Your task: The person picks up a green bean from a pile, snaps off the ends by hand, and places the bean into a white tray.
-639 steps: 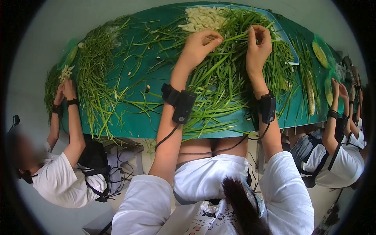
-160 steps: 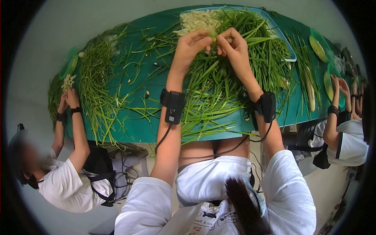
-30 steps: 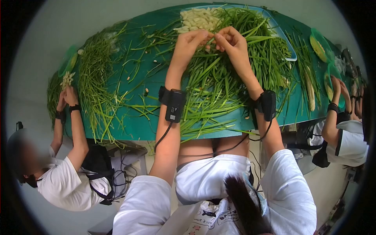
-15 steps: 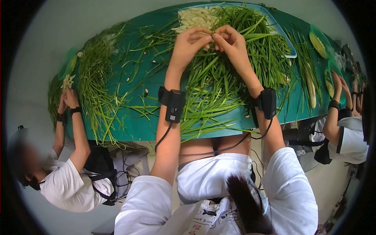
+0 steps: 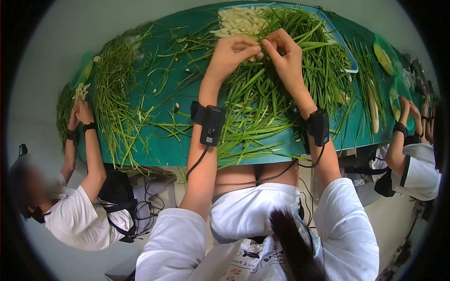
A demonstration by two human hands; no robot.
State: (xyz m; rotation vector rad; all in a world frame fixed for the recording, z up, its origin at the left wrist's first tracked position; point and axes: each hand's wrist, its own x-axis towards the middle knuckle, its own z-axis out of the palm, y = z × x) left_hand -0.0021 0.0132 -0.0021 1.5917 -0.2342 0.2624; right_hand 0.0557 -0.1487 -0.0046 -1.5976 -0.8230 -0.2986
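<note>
The blue tray (image 5: 353, 70) holds pale pieces (image 5: 241, 21) at its left and green stalks (image 5: 323, 68) at its right, with stalks spilling over its near side onto the green table (image 5: 176, 157). Two green baskets (image 5: 385, 55) at the far right have yellowish contents. Over the stalks, the left hand (image 5: 232, 55) and right hand (image 5: 287, 54) curl inward, fingertips close together; whether either grips anything, I cannot tell. Both wrists are raised, forearms reaching forward.

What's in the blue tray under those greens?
The blue tray shows pale pieces at its left and heaped green stalks at its right. Whatever lies beneath the stalks is covered and can't be seen.
</note>
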